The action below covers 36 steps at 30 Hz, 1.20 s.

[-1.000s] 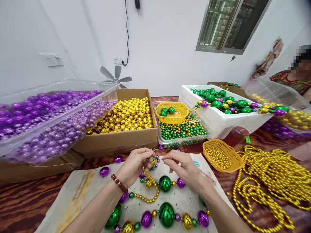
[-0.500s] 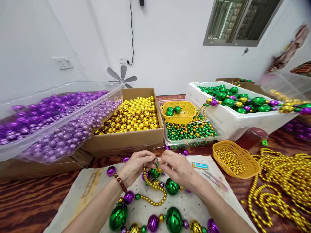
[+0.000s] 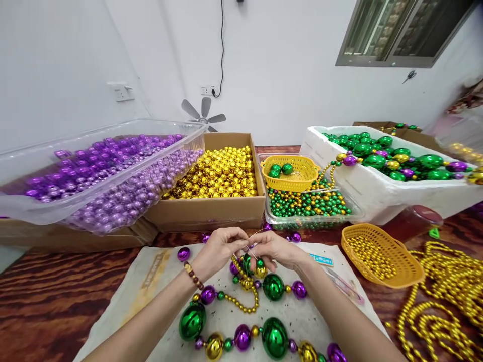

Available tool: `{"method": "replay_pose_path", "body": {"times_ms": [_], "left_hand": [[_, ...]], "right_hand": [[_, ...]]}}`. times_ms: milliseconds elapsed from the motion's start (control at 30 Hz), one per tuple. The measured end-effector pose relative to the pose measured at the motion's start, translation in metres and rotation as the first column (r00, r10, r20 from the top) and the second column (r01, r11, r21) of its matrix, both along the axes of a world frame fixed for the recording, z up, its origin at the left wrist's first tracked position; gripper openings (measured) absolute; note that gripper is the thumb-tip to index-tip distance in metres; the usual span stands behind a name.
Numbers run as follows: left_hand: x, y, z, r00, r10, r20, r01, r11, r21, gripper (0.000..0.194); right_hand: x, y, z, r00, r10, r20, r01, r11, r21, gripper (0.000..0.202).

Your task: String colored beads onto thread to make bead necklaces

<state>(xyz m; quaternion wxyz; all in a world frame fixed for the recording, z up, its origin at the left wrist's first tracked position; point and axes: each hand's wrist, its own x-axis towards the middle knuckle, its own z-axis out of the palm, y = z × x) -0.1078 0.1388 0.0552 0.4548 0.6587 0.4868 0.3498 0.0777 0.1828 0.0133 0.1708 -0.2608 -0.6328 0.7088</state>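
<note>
Has bead string [image 3: 274, 338], green-purple-gold, looped on pale cloth [image 3: 169, 266] over wood-grain bench [image 3: 56, 291]; runs small gold beads up to fingertips. Pinches thin thread [image 3: 258, 232] there with left hand [image 3: 226, 244] and right hand [image 3: 273, 249], grip closed on it both sides; can't make out exact crossing, too small. Scatters loose purple beads [image 3: 183, 254] just beyond.

Containers: piles purple beads in clear bin [image 3: 86, 203], left. Fills cardboard box [image 3: 211, 213] beside it with gold beads. Mixes small green and gold beads in clear tray [image 3: 313, 219], middle; sits yellow basket [image 3: 289, 186] there too, three green beads inside. Loads white foam box [image 3: 377, 196], right, with big green beads, mixed-color garland [image 3: 350, 161] across rim. Has small gold beads in orange basket [image 3: 403, 279], nearer right; gold strands [image 3: 449, 301] heaped alongside.
</note>
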Motion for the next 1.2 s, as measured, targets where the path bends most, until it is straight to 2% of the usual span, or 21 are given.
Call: {"method": "replay_pose_path", "body": {"times_ms": [100,200,300,400,467,567,667,767,867,967,1033,1100,1200], "left_hand": [[0.003,0.001,-0.008,0.997,0.045,-0.061,-0.04,0.995,0.087,0.012],[0.004,0.002,-0.013,0.995,0.101,-0.021,-0.099,0.991,0.086,0.012],[0.004,0.004,-0.017,0.979,0.165,0.118,-0.152,0.982,-0.111,0.017],[0.005,0.005,-0.02,0.965,0.179,0.192,-0.114,0.945,-0.306,0.023],[0.006,0.005,-0.02,0.963,0.16,0.218,-0.073,0.931,-0.358,0.024],[0.006,0.004,-0.015,0.914,0.18,0.364,0.02,0.876,-0.483,0.022],[0.005,0.002,-0.01,0.85,0.19,0.491,0.143,0.815,-0.562,0.022],[0.006,-0.003,-0.004,0.887,0.111,0.449,0.139,0.862,-0.487,0.02],[0.011,-0.008,0.006,0.955,-0.023,0.294,0.138,0.916,-0.376,0.02],[0.016,-0.012,0.019,0.985,-0.15,0.086,0.167,0.953,-0.251,0.021],[0.019,-0.013,0.025,0.985,-0.155,-0.069,0.148,0.984,-0.104,0.02],[0.02,-0.014,0.027,0.978,-0.118,-0.174,0.126,0.991,0.038,0.021],[0.02,-0.014,0.021,0.973,-0.081,-0.217,0.116,0.981,0.155,0.022]], "right_hand": [[-0.002,0.0,-0.004,0.997,0.06,0.047,-0.059,0.998,-0.019,0.03],[-0.003,-0.001,-0.01,0.995,-0.05,0.082,0.046,0.998,0.047,0.028],[0.0,-0.007,-0.009,0.957,-0.274,0.099,0.249,0.946,0.209,0.025],[0.001,-0.026,-0.004,0.88,-0.47,0.075,0.399,0.814,0.422,0.021],[0.001,-0.045,-0.002,0.856,-0.515,0.057,0.41,0.741,0.532,0.02],[0.001,-0.069,-0.007,0.871,-0.485,0.075,0.342,0.71,0.615,0.02],[0.009,-0.075,-0.016,0.897,-0.433,0.089,0.299,0.742,0.6,0.018],[0.024,-0.059,-0.017,0.923,-0.381,0.055,0.308,0.816,0.489,0.018],[0.03,-0.037,-0.011,0.921,-0.39,-0.002,0.368,0.868,0.335,0.026],[0.025,-0.02,-0.005,0.957,-0.29,-0.025,0.289,0.941,0.174,0.027],[0.021,-0.014,-0.003,0.983,-0.179,-0.035,0.181,0.981,0.072,0.026],[0.019,-0.012,-0.002,0.993,-0.102,-0.053,0.102,0.995,-0.005,0.028],[0.018,-0.014,-0.002,0.996,-0.03,-0.079,0.024,0.997,-0.076,0.031]]}}
